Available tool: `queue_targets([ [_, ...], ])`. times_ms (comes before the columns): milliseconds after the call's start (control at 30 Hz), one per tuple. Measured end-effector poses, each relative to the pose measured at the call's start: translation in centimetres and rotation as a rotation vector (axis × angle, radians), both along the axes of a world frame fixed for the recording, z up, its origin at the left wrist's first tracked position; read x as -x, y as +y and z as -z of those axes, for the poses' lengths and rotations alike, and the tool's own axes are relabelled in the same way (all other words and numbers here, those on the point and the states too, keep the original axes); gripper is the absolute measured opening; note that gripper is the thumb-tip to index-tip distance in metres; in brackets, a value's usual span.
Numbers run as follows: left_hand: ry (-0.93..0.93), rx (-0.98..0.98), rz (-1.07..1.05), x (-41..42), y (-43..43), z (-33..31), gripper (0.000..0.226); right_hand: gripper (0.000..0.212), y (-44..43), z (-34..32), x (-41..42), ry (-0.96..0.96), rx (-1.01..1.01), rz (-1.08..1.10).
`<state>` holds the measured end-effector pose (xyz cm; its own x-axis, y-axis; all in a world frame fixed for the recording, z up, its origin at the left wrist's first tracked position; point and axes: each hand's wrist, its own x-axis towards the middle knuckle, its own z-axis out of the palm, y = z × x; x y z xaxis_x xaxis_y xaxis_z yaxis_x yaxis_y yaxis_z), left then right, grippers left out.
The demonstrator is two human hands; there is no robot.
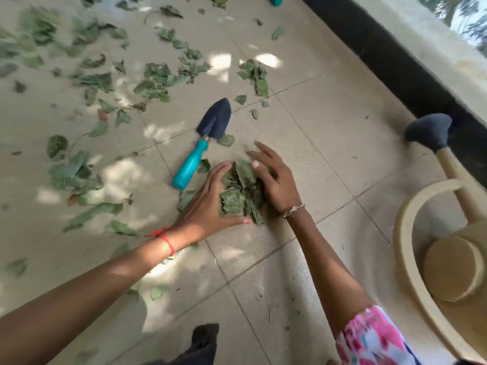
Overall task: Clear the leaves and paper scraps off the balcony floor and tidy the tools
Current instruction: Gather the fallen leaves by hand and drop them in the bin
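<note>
Reaching forward from a pink flowered sleeve [369, 335], the two bare arms go out over the beige tiled floor [303, 122] toward the hand trowel [205, 143]. The left wrist carries a red thread [163, 237] and the right wrist a thin bracelet [293, 209].

Just on the near side of the trowel's teal handle lies a gathered pile of green leaves [239, 196], and both hands are on it. The left hand [210, 204] lies against the side of the pile nearer to the trowel handle, its fingers only lightly bent and its thumb stretched along the near edge. It presses the leaves and does not close around them. The right hand [271, 177] presses the other side, fingers straight and spread on the floor, thumb on top of the pile.

The trowel lies flat, and its dark blue blade points away from the person. Well to the right of the trowel stands a beige watering can [411, 233] with a dark rose [427, 130], next to the black wall base [395, 64].

Beyond and left of the trowel, many loose leaves [152, 83] are scattered over the tiles. Far beyond the trowel, at the top edge, a second teal object [275, 0] shows only partly, so I cannot tell what it is.
</note>
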<state>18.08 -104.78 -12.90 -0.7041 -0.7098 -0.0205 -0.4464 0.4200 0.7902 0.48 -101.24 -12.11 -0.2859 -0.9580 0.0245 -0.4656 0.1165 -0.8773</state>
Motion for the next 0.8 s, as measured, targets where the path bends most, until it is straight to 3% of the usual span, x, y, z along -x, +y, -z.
queue_targets([
  [167,-0.053,-0.073,-0.002,-2.7,1.2,-0.8,0.108,0.058,-2.8,0.8,-0.6,0.308,-0.146,-0.118],
  [333,-0.07,0.044,-0.006,-5.1,2.2,-1.6,0.096,0.059,-4.0,1.0,-1.5,0.46,-0.187,-0.271],
  [533,-0.099,0.07,-0.068,-7.8,2.6,-0.9,0.094,0.043,-0.9,-0.2,-3.9,0.137,0.011,-0.245],
  [700,-0.166,0.199,-0.001,-8.8,2.7,-0.4,0.088,0.057,-1.6,-0.2,-6.1,0.444,-0.103,-0.404],
  [800,-0.172,0.198,-0.019,-9.2,2.9,-0.2,0.087,0.046,-0.4,-0.1,-7.2,0.377,-0.05,-0.436],
])
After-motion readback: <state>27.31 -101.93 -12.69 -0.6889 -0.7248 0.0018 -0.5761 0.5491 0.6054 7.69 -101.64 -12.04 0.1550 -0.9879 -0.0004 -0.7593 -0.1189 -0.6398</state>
